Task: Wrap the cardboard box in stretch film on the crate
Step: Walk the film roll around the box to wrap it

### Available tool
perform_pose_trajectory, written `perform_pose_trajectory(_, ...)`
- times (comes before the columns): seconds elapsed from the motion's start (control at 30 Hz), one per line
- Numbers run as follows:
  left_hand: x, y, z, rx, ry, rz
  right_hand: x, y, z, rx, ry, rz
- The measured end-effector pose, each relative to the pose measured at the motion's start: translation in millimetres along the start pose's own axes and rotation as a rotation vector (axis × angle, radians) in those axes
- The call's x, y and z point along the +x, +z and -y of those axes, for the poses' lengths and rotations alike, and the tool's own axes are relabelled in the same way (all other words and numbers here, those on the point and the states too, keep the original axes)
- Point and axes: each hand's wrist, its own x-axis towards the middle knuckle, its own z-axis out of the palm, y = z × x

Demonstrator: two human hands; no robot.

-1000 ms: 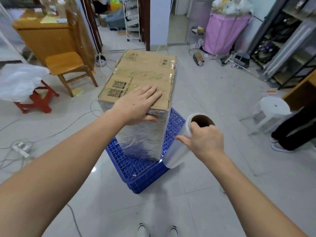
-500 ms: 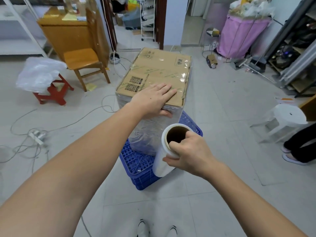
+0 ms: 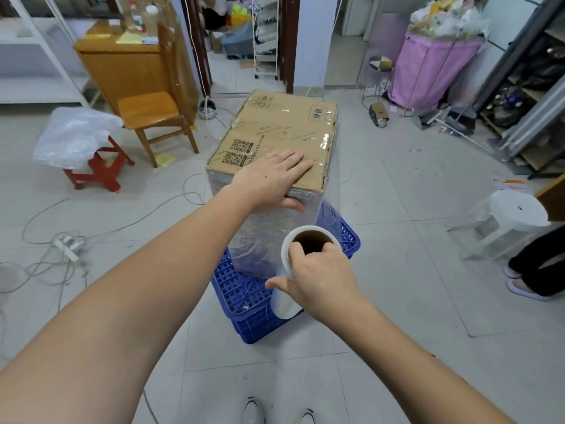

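Our left hand (image 3: 273,178) stays flat on the cardboard box (image 3: 284,133); our right hand (image 3: 321,276), gripping the film roll (image 3: 289,283), has moved nearer the box's front face.

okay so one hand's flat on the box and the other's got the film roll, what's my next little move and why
Probably carry the film roll in your right hand leftward around the near side of the cardboard box, since film stretches from its right corner and your left hand steadies it.
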Motion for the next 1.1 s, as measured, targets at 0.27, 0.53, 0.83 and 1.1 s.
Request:
perform_pose_trajectory(0.27, -8.4, -0.9, 8.0, -0.072, 0.013, -0.01, -7.5, -8.4, 21.6, 0.061, 0.044, 0.096)
perform_pose_trajectory(0.53, -1.7, -23.3, 51.7, -0.307, 0.272, 0.096, 11.2, -9.4, 58.4, 0.024, 0.359, 0.284)
perform_pose_trajectory(0.83, -5.0, 6.8, 115.5, -0.171, 0.45, 0.029, 45.7, -8.2, 77.1, -0.01, 0.761, 0.224)
perform_pose_trajectory(1.1, 8.6, 6.1, 98.9, -0.241, 0.425, -0.035, 43.3, -5.0, 60.7, -0.025, 0.761, 0.211)
